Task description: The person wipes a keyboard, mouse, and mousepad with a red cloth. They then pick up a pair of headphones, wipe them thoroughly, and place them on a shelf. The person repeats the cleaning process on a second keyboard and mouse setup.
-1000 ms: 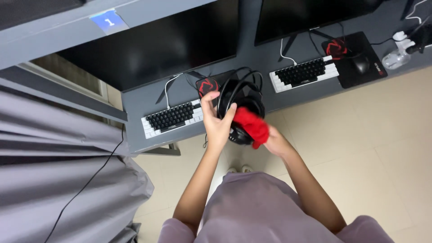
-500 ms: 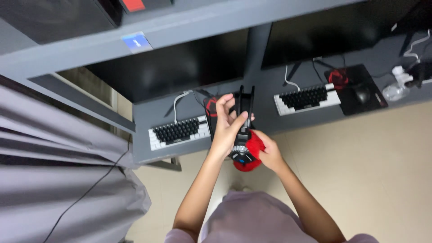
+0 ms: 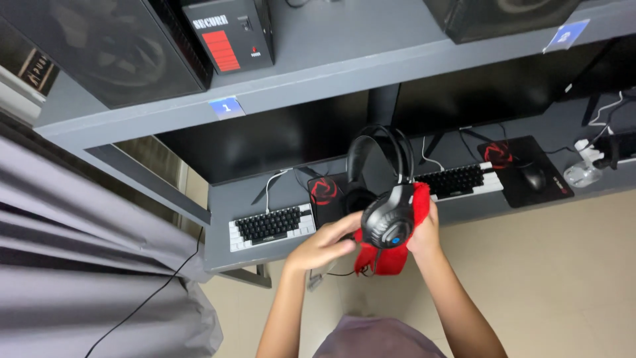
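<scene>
The black headset [image 3: 383, 192] is held up in the air in front of the grey desk [image 3: 291, 248], above the open beige floor [image 3: 563, 265]. The right hand [image 3: 424, 229] grasps its earcup through a red cloth [image 3: 387, 255]. The left hand [image 3: 324, 244] pinches the cloth's lower edge, near a keyboard [image 3: 271, 225] at the desk's front edge.

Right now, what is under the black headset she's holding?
A red cloth lies under the headset, held by the right hand. The cloth hides that palm and part of the desk edge.
</scene>
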